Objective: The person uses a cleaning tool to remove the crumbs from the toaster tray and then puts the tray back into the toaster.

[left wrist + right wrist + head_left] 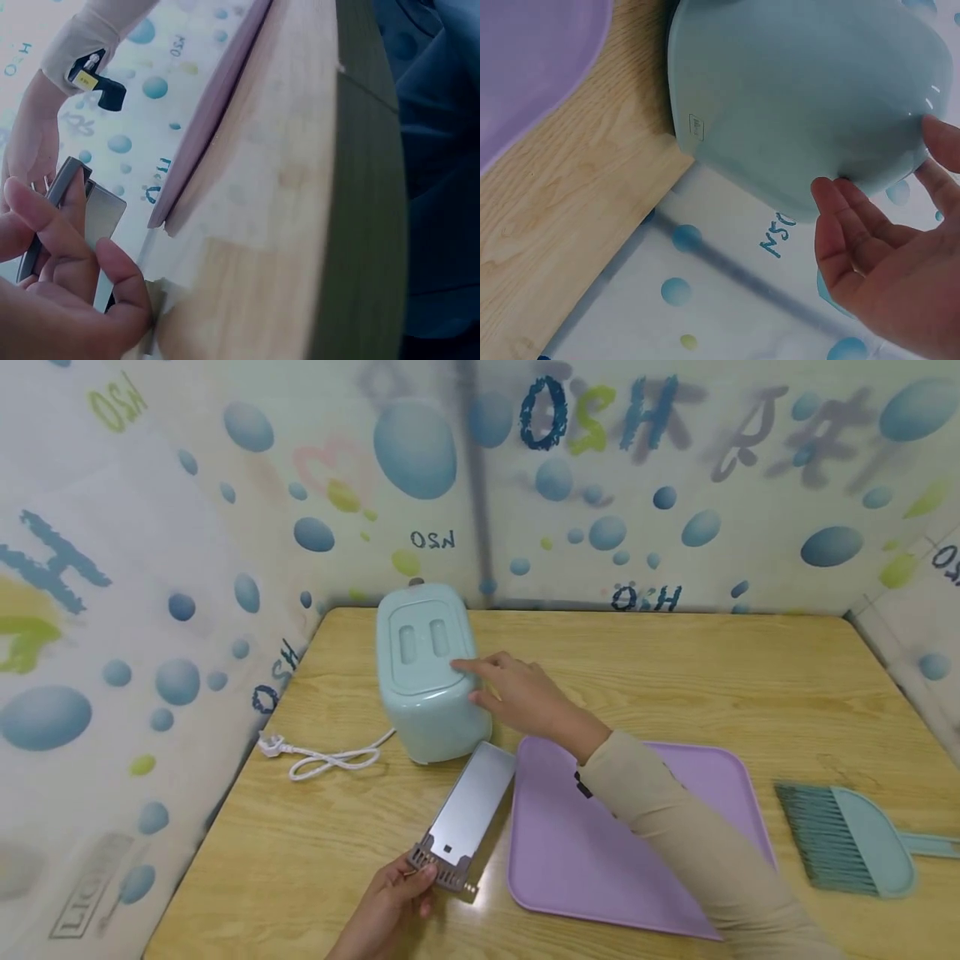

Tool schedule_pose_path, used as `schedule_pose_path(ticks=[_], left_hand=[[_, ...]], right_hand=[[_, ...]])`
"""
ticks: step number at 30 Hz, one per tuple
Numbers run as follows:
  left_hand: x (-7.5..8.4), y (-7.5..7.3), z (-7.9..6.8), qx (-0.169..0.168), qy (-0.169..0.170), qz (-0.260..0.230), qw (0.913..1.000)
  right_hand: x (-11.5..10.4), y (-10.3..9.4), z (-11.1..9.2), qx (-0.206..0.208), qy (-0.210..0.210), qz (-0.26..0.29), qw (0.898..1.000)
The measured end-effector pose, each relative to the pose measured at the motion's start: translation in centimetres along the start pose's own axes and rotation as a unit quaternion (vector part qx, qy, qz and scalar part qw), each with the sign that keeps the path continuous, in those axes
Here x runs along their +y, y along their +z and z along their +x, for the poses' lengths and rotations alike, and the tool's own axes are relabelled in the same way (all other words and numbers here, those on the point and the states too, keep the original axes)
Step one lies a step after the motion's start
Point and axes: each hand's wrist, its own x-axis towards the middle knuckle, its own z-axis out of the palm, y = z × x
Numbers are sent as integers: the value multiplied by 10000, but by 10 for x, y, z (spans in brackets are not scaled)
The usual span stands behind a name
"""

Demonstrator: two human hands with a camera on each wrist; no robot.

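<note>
A light-blue toaster point(441, 727) with a lid point(423, 672) on top stands at the back left of the table. My right hand point(525, 697) touches the right side of the toaster's top with extended fingers; in the right wrist view, its fingertips point(825, 191) meet the upper edge of the body. Low in front of the toaster, my left hand point(397, 893) grips a flat metal crumb tray point(472, 802) by its grey slotted end point(442, 866). The tray's far end lies close to the toaster's base. Part of this tray point(105, 214) shows behind the left fingers in the left wrist view.
A white power cord point(333, 762) with its plug point(272, 744) lies left of the toaster. Under the right forearm is a purple mat point(592, 868). A blue brush point(855, 843) lies at the far right of the wooden table point(675, 677). Patterned curtains point(555, 552) surround the table.
</note>
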Motion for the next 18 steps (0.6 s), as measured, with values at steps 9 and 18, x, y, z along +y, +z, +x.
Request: schedule_pose_path(ticks=[9,18], left_hand=[[-3,-1,-3,166,-3,-151,9997],[-5,-3,-8,85,-142,-219,9996]], right_hand=[[-2,3,0,130,-38,10,9999],[0,4,1,15,-7,376,9993]])
